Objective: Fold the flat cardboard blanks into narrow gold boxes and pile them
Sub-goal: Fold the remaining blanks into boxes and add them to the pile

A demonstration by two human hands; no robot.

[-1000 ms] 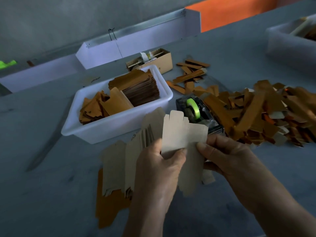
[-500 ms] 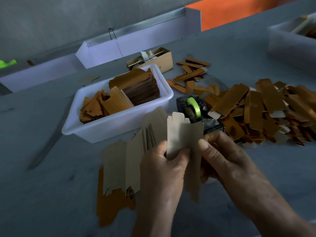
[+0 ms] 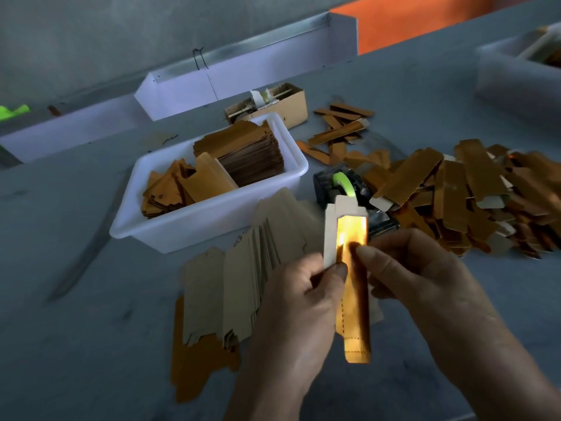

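Beside the big pile of finished boxes [image 3: 449, 196], the blank [image 3: 353, 268], flat a second ago, is now wrapped into a narrow gold sleeve above the table, pinched by left hand [image 3: 303, 299] and right hand [image 3: 403, 278], nearly ready for piling.

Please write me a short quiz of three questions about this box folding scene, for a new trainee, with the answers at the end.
1. True or false: both hands hold the half-folded gold cardboard blank.
2. Where does the green tape roll in its black dispenser stand? A) inside the white plastic tub B) on the grey table, between the tub and the loose pile of folded narrow gold boxes C) in the right hand
3. Fill in: the fanned stack of plain brown flat blanks lies on the table to the ____ of the left hand.

Key: 1 true; 2 B; 3 left.
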